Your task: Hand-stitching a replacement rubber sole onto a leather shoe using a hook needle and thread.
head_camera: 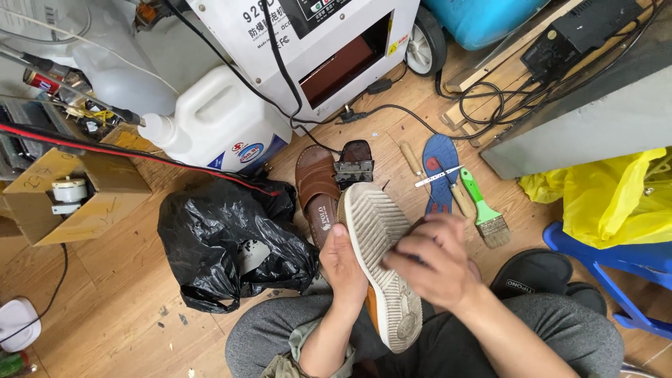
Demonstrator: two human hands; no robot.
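Shoe [381, 266] sole-up over the person's lap, grey ribbed outsole facing the camera, orange-brown upper showing at its left edge. Left hand [343, 269] grips the shoe's left side, fingers wrapped and clamped on it. Right hand [434, 262] lies across the outsole's right edge, fingers closed against it, touching. On the wooden floor just beyond: brown sandal [316, 189], blue insole [439, 171], green-handled brush [479, 210] beside the insole. Black plastic bag [231, 241] left of the shoe, near the left hand. White jug [220, 122] behind the bag. Black slipper [535, 273] by the right knee.
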